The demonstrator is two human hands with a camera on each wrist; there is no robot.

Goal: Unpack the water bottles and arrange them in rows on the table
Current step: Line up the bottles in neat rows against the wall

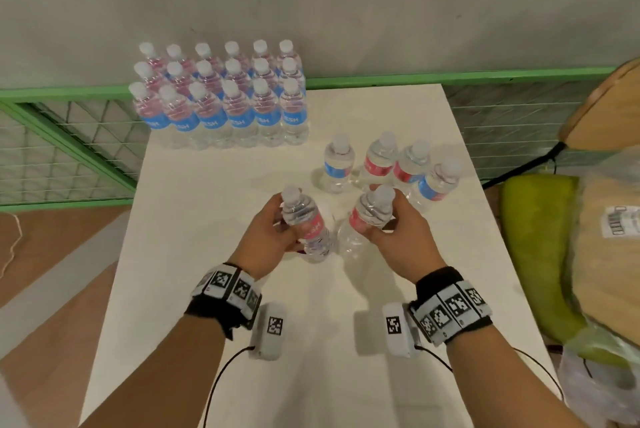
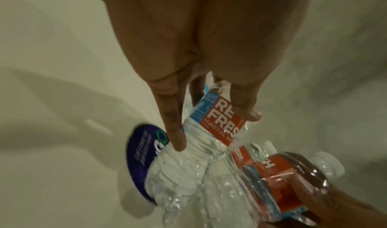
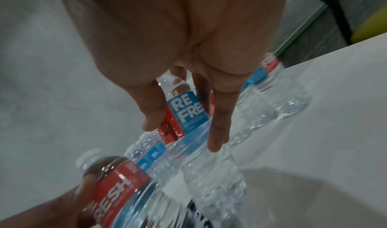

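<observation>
On the white table (image 1: 207, 220), my left hand (image 1: 282, 225) grips a clear water bottle (image 1: 304, 216) with a red label round its middle. My right hand (image 1: 381, 216) grips a second bottle (image 1: 372, 209) just below the cap. Both bottles tilt slightly, side by side near the table's middle. The left wrist view shows my left hand (image 2: 215, 128) wrapped round its red-labelled bottle (image 2: 201, 148). In the right wrist view my right hand (image 3: 182, 135) holds its bottle (image 3: 188, 112). Three rows of bottles (image 1: 221, 98) stand at the back left. Several loose bottles (image 1: 381, 161) stand behind my right hand.
A green-framed wire mesh rail (image 1: 69, 150) runs behind and left of the table. A green cushion (image 1: 533, 254) and a plastic-wrapped brown package (image 1: 606, 237) sit off the right edge. A dark blue printed piece (image 2: 140, 162) lies under the held bottles.
</observation>
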